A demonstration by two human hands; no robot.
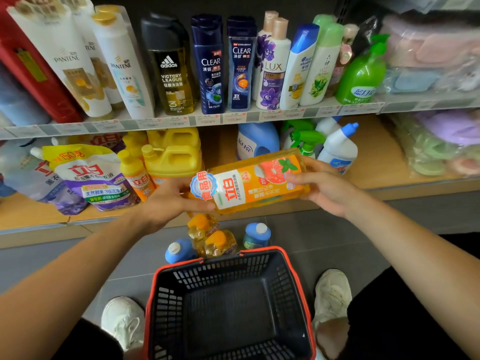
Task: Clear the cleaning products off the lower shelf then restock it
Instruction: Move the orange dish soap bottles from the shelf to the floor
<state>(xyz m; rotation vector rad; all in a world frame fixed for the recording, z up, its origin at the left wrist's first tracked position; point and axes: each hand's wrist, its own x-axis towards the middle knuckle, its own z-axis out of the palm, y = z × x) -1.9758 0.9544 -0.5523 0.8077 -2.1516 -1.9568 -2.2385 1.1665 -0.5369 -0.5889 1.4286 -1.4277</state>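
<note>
An orange detergent bottle (255,181) lies sideways in the air in front of the lower shelf (384,162). My left hand (168,201) grips its cap end and my right hand (324,188) grips its base. On the lower shelf stand yellow jugs (172,152), a purple refill pouch (91,178), a blue detergent jug (255,141), green spray bottles (304,139) and a white toilet-cleaner bottle (337,146). On the floor below stand two orange bottles (211,239) and two blue-capped bottles (255,235).
A black shopping basket with a red rim (228,305) sits empty on the grey floor between my white shoes (331,294). The upper shelf (207,118) carries shampoo and body wash bottles. Wrapped towels fill the right-hand bays.
</note>
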